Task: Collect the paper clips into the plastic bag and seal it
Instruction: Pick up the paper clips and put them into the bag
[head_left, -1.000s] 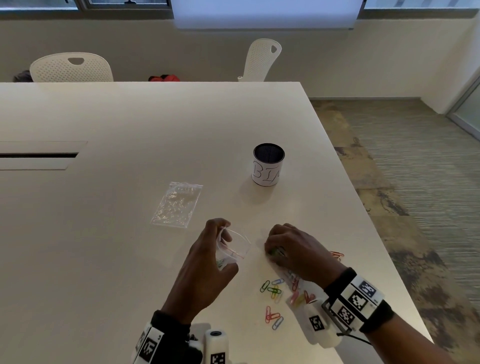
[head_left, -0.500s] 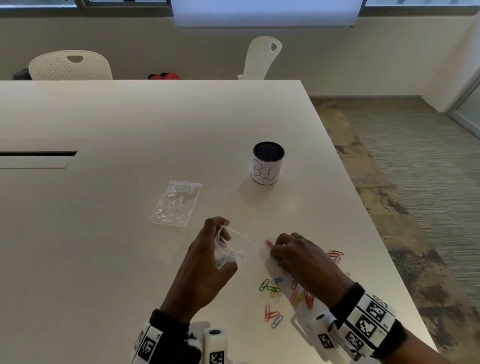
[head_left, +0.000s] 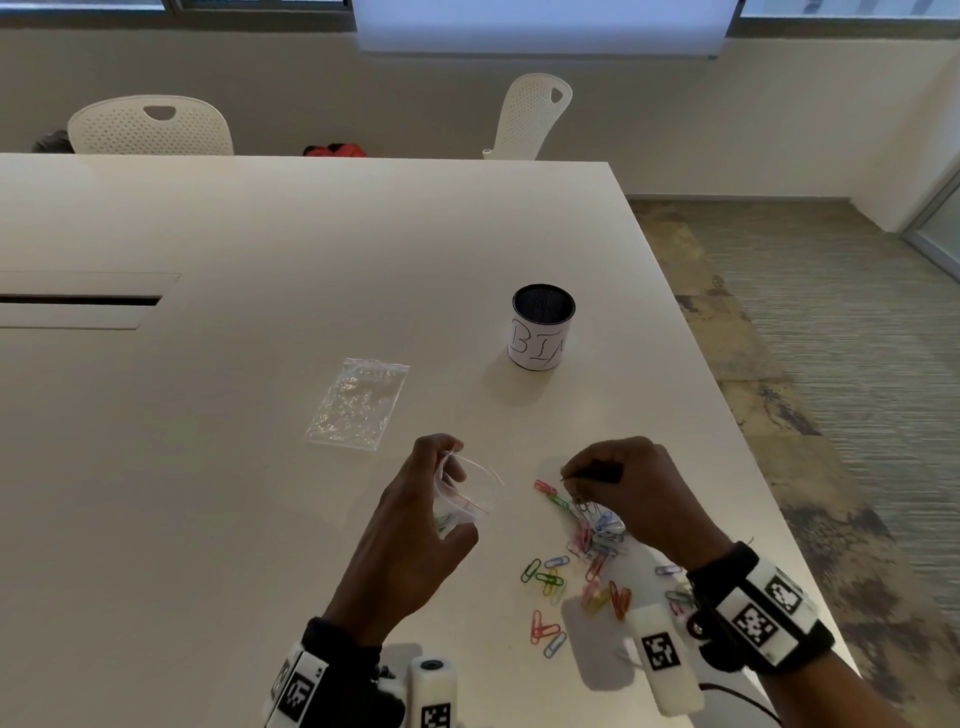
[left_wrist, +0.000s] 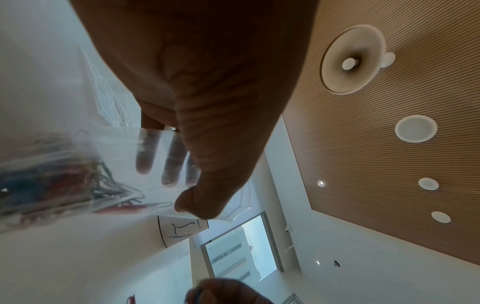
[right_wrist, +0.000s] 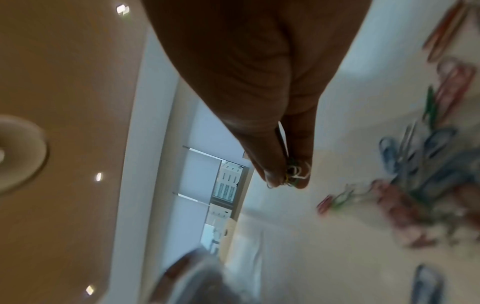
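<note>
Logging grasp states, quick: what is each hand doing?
Left hand: holds the open plastic bag.
Right hand: pinches a few paper clips.

Bare bench (head_left: 218, 467) lying open left of the left hand (head_left: 410, 540). A spare bag (head_left: 358, 402) and a cup (head_left: 542, 327) sitting beyond the hands. Loose paper clips (head_left: 582, 561) crowding the bench under the right hand (head_left: 631, 493).

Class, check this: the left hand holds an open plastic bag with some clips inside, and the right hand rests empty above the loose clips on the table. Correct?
Not quite. The right hand is not empty: the right wrist view shows it pinching a few paper clips. The left hand does hold the open plastic bag with clips inside.
</note>
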